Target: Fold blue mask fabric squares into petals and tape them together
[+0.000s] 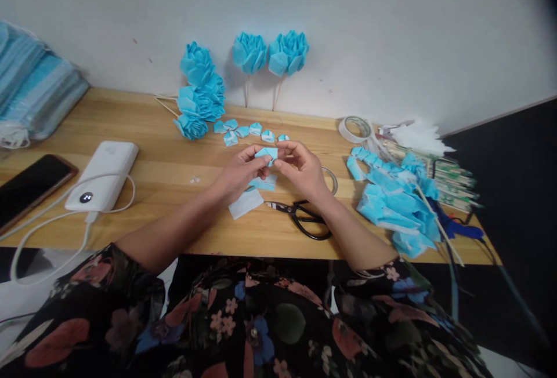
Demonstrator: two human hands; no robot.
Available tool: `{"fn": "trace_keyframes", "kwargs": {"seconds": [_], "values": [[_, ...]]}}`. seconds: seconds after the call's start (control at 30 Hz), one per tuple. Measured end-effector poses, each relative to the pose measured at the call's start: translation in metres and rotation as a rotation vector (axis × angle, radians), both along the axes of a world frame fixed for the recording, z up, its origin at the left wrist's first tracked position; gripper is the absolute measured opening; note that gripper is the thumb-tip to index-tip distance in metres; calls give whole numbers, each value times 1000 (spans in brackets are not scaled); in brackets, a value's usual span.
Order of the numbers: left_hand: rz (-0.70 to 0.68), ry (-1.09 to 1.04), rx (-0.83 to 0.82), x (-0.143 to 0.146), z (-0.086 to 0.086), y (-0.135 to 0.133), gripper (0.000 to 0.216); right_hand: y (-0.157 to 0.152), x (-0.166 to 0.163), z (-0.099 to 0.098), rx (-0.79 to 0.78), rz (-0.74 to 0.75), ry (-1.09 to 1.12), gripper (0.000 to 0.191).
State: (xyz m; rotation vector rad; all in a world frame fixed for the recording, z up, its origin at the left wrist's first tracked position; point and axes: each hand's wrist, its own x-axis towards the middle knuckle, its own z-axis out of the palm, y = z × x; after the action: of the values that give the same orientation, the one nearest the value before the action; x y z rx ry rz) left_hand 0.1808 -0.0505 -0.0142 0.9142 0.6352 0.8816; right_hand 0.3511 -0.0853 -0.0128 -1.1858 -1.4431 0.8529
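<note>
At the far left of the bench (152, 160), a stack of blue masks (30, 88), partly cut off by the frame. Just in front, a dark phone (30, 184), flat near the front edge. Next to that, a white power bank (102, 175) with a white cable (131, 189) looping off the front edge.

Further back, near the wall, a cluster of blue flowers (200, 97) lying on the wood. Then 2 flowers on sticks (249, 52), upright against the wall. In front of those, a row of small folded pieces (248, 130).

In the middle, left hand (241, 172) and right hand (300, 169) close together, raised slightly above the bench. Each grip narrow, pinched on 1 blue folded piece (267, 153) held between the fingertips of both. Directly beneath, a white scrap (246, 201) and a blue scrap (264, 182), flat on the wood.

Just right of these, black scissors (304, 215), below the right wrist. Further right, a tape roll (355, 128) near the wall. Last, a heap of blue material (391, 198) with thin sticks (439, 224) across it.
</note>
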Motion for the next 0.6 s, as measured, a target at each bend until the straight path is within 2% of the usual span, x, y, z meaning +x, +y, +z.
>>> {"fn": "trace_keyframes", "kwargs": {"seconds": [0.07, 0.23, 0.6], "values": [[0, 9, -5, 0, 0, 0, 16, -1, 0, 1, -19, 13, -4, 28], [6, 12, -2, 0, -3, 1, 18, -3, -2, 3, -28, -12, -78, 12], [1, 108, 81, -1, -5, 0, 19, -3, -2, 6, -24, -58, -121, 15]]}}
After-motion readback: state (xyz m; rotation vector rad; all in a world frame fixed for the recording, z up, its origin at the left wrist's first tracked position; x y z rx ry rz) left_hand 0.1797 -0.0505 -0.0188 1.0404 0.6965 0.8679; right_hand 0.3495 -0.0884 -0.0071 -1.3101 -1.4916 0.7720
